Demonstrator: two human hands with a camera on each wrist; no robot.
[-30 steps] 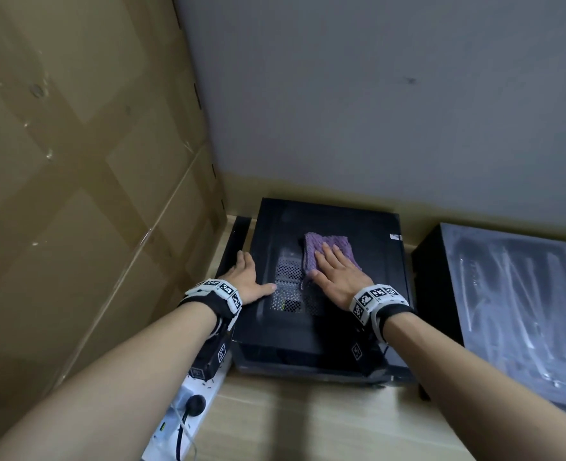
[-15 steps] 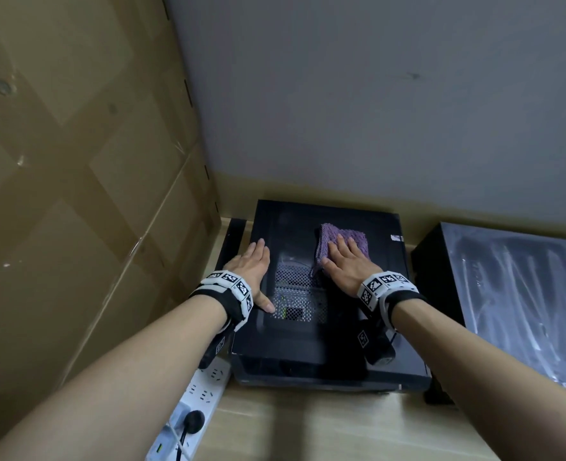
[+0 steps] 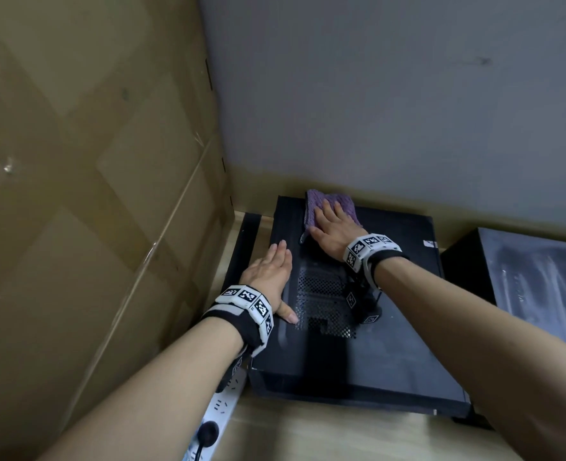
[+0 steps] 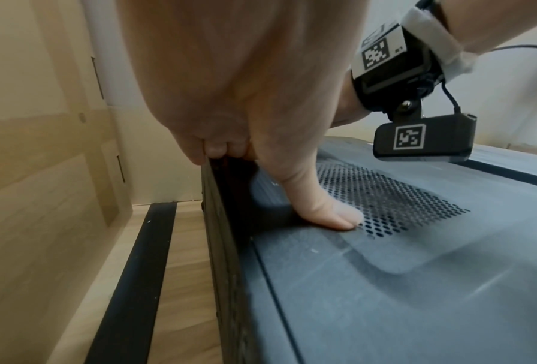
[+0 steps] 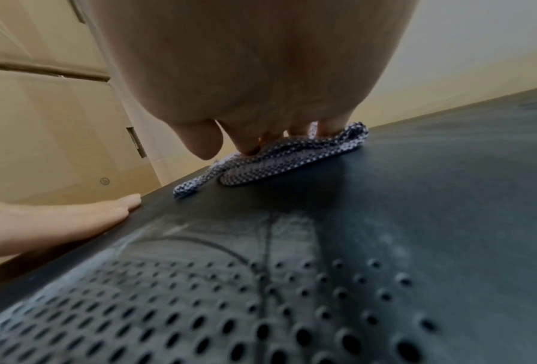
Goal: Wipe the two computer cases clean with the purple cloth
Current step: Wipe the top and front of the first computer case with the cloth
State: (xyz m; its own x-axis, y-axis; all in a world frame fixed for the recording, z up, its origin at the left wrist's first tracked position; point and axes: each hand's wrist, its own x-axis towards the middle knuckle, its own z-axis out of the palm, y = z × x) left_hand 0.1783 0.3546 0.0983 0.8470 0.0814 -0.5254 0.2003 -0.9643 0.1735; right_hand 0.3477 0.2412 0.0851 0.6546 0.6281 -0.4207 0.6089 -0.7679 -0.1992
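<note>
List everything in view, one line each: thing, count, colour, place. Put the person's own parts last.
computer case: 1, black, dusty, lying flat against the wall, under both hands
vent grille: 1, black perforated patch on that case's top panel
second computer case: 1, black with a grey dust-streaked top, at the right
purple cloth: 1, purple, at the far edge of the first case
power strip: 1, white, black plug in it, floor by the case's near left corner
cardboard: brown, taped, along the left
wall: grey, behind the cases
floor: light wood
left hand: flat on the case's left edge
right hand: flat, pressing the cloth
</note>
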